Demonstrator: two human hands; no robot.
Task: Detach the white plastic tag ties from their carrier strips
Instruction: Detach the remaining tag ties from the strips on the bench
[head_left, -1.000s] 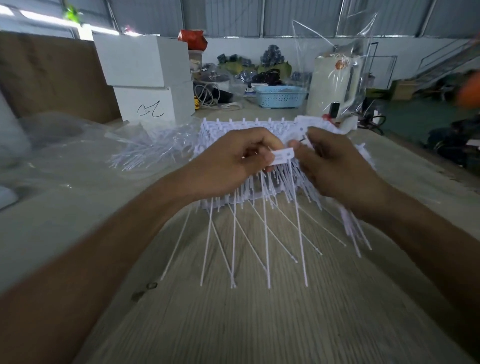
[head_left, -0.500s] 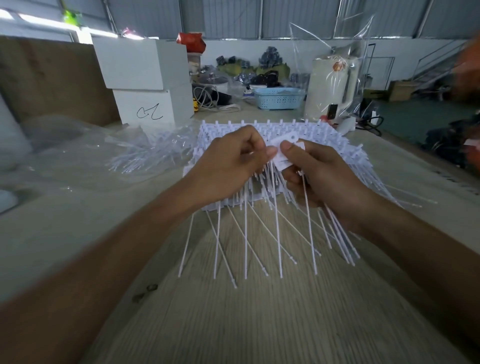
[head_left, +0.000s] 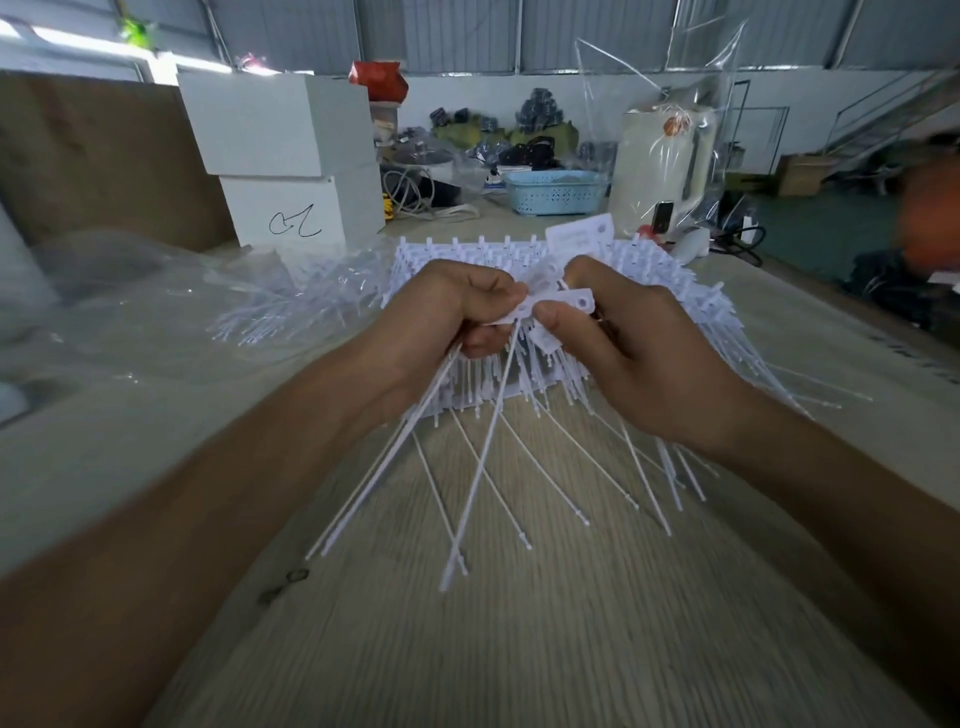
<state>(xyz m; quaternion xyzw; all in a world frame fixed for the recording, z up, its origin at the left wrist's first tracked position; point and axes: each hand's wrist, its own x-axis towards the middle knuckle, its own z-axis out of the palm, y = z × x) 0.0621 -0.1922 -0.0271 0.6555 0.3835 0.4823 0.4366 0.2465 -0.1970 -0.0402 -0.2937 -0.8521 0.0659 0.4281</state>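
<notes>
Both my hands are gripping white tag ties above the table's middle.
My left hand (head_left: 447, 312) is clenching a bundle of tag ties (head_left: 483, 457); my right hand (head_left: 618, 343) is pinching one tag head (head_left: 569, 301), the carrier strips (head_left: 670, 270) lying just behind on the table (head_left: 519, 649).

Wood-grain bench (head_left: 519, 649): stack of white carrier strips (head_left: 670, 291) mid-bench, clear plastic bag (head_left: 130, 312) left, two white boxes (head_left: 291, 171) and blue basket (head_left: 556, 193) at far end.

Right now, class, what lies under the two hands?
Under the left hand and right hand: stacked carrier strips, tails of the tag ties, wooden table. The stack's middle is covered.
</notes>
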